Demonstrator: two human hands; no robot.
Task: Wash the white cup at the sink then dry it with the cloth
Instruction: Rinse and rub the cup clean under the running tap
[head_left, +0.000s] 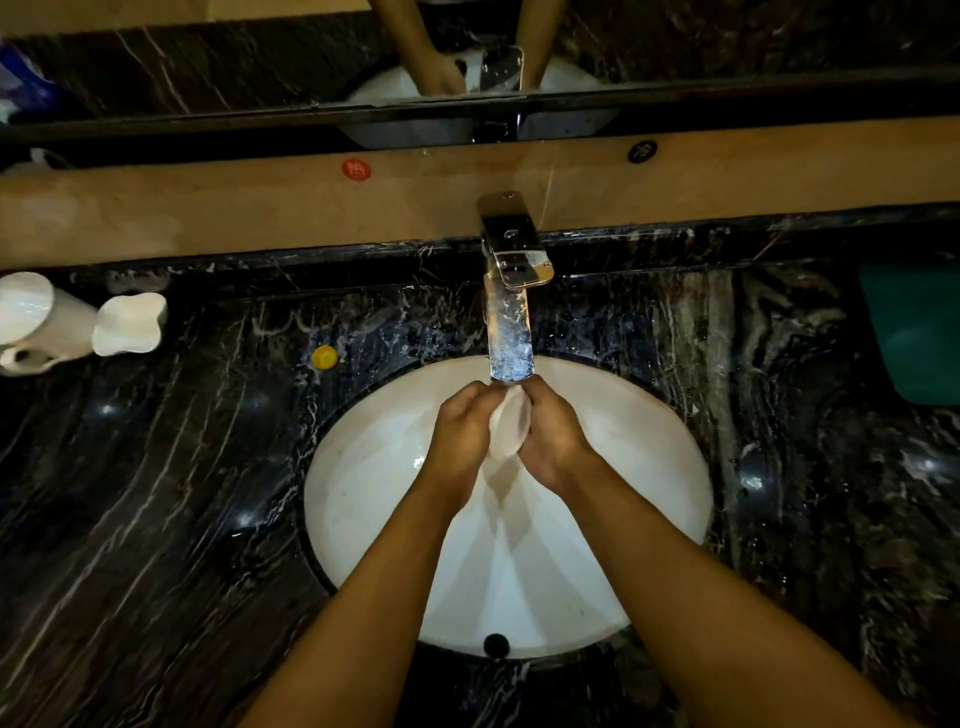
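Your two forearms reach forward and converge. Your left hand (460, 431) and right hand (550, 434) face each other, palms inward, fingers curled around the white cup (510, 423) held between them, knuckles toward you.

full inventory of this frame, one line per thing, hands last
white cup: 1, white, held between both hands under the spout, over the basin
faucet: 1, chrome, behind the basin, spout reaching over it
sink basin: 1, white, oval, set in the countertop
countertop: 1, black marble with white veins, wet around the faucet
white vessels: a group at far left on the countertop, exact count unclear
small yellow object: 1, on the countertop left of the faucet
teal object: 1, far right edge, partly cut off, could be the cloth
mirror: 1, top, reflects faucet and arms
left hand: grips the cup's left side
right hand: grips the cup's right side
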